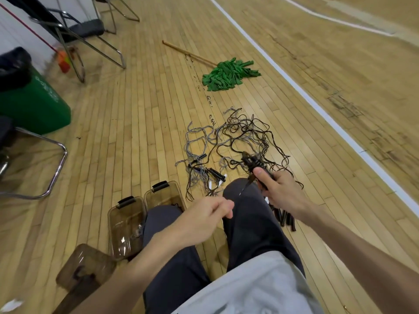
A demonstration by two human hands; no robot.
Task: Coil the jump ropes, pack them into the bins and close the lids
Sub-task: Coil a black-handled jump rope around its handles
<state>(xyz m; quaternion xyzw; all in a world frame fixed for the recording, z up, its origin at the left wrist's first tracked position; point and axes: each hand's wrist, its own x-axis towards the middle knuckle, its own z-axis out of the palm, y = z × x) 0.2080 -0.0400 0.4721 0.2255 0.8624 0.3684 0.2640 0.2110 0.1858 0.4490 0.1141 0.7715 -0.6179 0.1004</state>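
Note:
A tangle of brown and grey jump ropes (238, 141) lies on the wooden floor in front of my knees, with black handles (216, 174) at its near edge. My right hand (277, 189) grips a black handle with dark rope wound around it (251, 163) above my right knee. My left hand (204, 217) pinches a thin strand of rope that runs up toward the right hand. Two open brown see-through bins (125, 225) (163, 194) stand left of my left leg. A brown lid (85, 266) lies nearer, at lower left.
A green mop (229, 74) with a wooden stick lies beyond the ropes. A green trash bin (34, 103) and metal-framed chairs (74, 35) stand at the left. More black handles (286, 219) lie under my right forearm. A white court line (317, 107) runs at right.

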